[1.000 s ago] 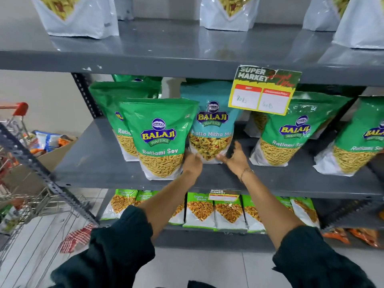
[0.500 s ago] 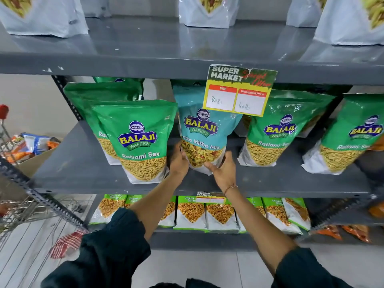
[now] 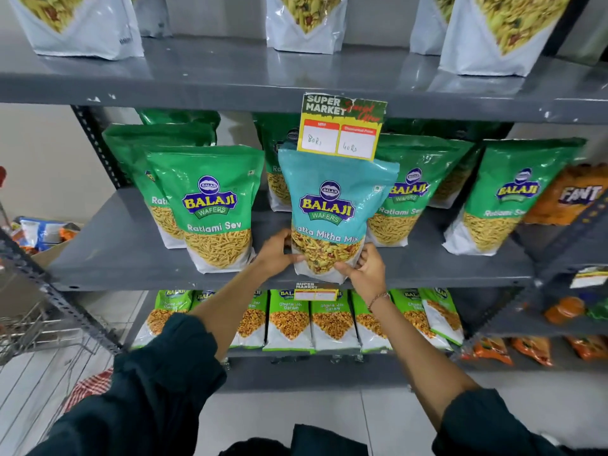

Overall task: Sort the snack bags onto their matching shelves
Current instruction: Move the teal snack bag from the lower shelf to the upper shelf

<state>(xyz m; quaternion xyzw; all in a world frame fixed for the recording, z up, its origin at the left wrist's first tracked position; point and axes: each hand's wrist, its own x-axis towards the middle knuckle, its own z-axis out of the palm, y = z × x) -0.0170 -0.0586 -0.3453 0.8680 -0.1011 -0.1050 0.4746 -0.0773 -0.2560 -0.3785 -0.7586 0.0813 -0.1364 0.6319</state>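
A teal Balaji Khatta Mitha Mix bag (image 3: 332, 205) stands upright at the front edge of the grey middle shelf (image 3: 108, 255). My left hand (image 3: 274, 253) grips its lower left side and my right hand (image 3: 365, 271) grips its lower right corner. Green Ratlami Sev bags (image 3: 210, 205) stand on the same shelf to the left, behind and to the right. The top of the teal bag sits partly behind a yellow price tag (image 3: 340, 128).
White snack bags (image 3: 306, 24) line the top shelf. Small green and white Chana Jor Garam packs (image 3: 289, 320) fill the lower shelf. Orange packs (image 3: 572, 195) sit on the rack at right. A wire cart (image 3: 29, 327) and a cardboard box of snacks (image 3: 39, 232) are at left.
Both hands closed on the bottom of the teal bag and drew it forward from behind the green bags to the shelf's front edge. The view has moved closer.
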